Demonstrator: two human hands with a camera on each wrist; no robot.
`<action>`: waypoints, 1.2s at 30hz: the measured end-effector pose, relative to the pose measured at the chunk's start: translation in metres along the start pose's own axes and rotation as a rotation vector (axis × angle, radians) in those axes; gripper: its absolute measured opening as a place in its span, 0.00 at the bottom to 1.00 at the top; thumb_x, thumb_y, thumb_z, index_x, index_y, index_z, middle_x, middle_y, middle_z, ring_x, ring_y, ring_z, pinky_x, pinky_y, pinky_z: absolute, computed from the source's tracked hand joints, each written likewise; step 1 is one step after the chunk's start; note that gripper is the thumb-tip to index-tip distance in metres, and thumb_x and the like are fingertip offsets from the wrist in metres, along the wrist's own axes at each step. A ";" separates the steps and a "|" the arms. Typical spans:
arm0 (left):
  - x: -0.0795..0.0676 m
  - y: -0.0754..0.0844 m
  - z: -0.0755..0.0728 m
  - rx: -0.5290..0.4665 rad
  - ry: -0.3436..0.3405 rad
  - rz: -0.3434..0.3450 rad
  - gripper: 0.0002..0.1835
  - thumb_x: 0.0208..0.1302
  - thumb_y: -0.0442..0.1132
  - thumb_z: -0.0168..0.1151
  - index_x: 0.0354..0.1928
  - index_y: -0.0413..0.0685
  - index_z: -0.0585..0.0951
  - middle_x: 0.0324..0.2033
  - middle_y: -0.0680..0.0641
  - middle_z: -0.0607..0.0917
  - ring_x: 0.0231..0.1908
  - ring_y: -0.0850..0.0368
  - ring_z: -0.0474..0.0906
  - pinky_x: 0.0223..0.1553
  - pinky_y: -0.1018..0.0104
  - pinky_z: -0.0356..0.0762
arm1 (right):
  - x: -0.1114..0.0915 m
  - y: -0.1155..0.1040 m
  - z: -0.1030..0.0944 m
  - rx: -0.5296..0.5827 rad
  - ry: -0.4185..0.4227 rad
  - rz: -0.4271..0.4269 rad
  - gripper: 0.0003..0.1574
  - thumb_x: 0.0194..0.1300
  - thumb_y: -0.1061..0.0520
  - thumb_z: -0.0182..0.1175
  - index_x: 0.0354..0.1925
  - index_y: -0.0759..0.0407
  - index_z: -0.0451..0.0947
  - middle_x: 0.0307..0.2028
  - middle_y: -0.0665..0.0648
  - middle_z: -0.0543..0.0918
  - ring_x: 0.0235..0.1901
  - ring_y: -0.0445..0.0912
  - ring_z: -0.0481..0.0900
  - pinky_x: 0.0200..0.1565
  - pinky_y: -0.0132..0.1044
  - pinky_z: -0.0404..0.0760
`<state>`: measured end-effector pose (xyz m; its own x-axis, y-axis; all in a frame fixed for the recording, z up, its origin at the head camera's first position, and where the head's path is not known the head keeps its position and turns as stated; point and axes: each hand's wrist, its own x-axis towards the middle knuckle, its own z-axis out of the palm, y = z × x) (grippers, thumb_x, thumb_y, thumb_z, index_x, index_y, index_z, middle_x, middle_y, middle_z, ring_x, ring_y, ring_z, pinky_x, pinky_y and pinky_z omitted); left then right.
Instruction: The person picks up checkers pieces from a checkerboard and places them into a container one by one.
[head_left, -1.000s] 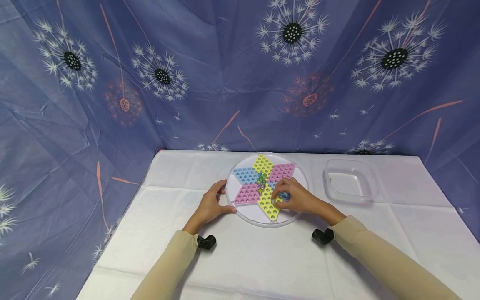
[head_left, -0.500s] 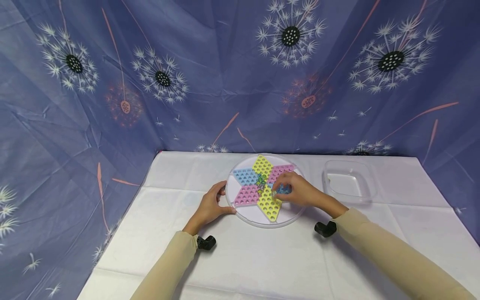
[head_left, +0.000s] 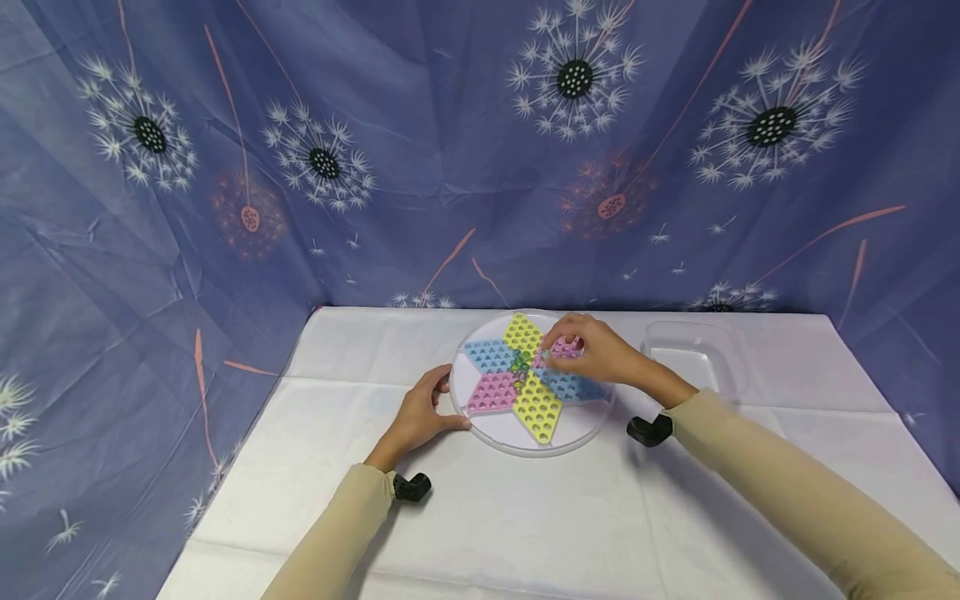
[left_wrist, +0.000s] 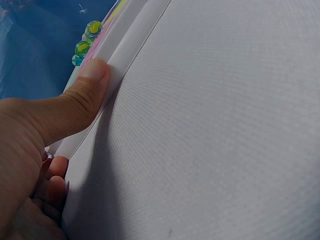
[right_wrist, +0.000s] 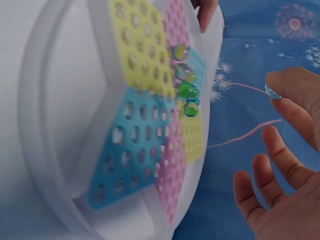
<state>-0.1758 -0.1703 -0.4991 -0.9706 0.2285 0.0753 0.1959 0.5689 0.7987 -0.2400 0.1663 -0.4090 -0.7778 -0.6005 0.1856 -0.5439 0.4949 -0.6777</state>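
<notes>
A round white Chinese checkers board [head_left: 498, 433] lies on the table, with a star of yellow, pink and blue hole-filled sections. Several glass marbles [right_wrist: 185, 75] in green, blue and yellow cluster at its centre. My left hand [head_left: 420, 412] grips the board's left rim, its thumb [left_wrist: 92, 82] on the edge and other fingers curled beside it. Over the board's right half, above the pink section, my right hand [head_left: 600, 350] pinches one clear bluish marble [right_wrist: 271, 92] between thumb and index finger. In the right wrist view its other fingers are spread.
A clear plastic container [head_left: 731, 375] stands on the white-covered table [head_left: 525, 525], to the right of the board and partly behind the right hand. A blue dandelion-print cloth [head_left: 420, 183] hangs behind the table and along its left side.
My right hand has moved from the yellow front section up and away, over the pink right section, with the marble between its fingertips. My left hand has kept its place on the rim.
</notes>
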 end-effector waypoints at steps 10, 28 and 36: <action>-0.001 0.000 -0.001 -0.012 -0.002 -0.002 0.55 0.45 0.38 0.86 0.76 0.41 0.66 0.48 0.44 0.76 0.44 0.51 0.70 0.46 0.59 0.70 | 0.011 -0.011 -0.019 0.002 0.038 0.023 0.12 0.65 0.57 0.72 0.47 0.50 0.86 0.50 0.55 0.79 0.46 0.53 0.74 0.48 0.51 0.78; 0.000 0.000 0.000 -0.024 0.005 -0.010 0.56 0.44 0.38 0.87 0.75 0.41 0.66 0.49 0.45 0.76 0.45 0.52 0.70 0.49 0.57 0.71 | 0.018 -0.008 -0.029 -0.011 0.080 0.043 0.11 0.66 0.54 0.72 0.47 0.50 0.87 0.51 0.55 0.79 0.46 0.55 0.75 0.49 0.49 0.78; -0.001 -0.002 0.001 -0.033 0.008 0.000 0.56 0.44 0.39 0.87 0.75 0.41 0.66 0.49 0.46 0.77 0.46 0.52 0.70 0.49 0.57 0.71 | 0.013 -0.002 -0.031 -0.008 0.095 0.055 0.12 0.66 0.53 0.72 0.47 0.50 0.86 0.51 0.54 0.80 0.46 0.54 0.75 0.49 0.51 0.79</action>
<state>-0.1754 -0.1711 -0.5012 -0.9718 0.2219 0.0800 0.1913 0.5426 0.8179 -0.2586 0.1770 -0.3829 -0.8327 -0.5101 0.2154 -0.5018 0.5306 -0.6832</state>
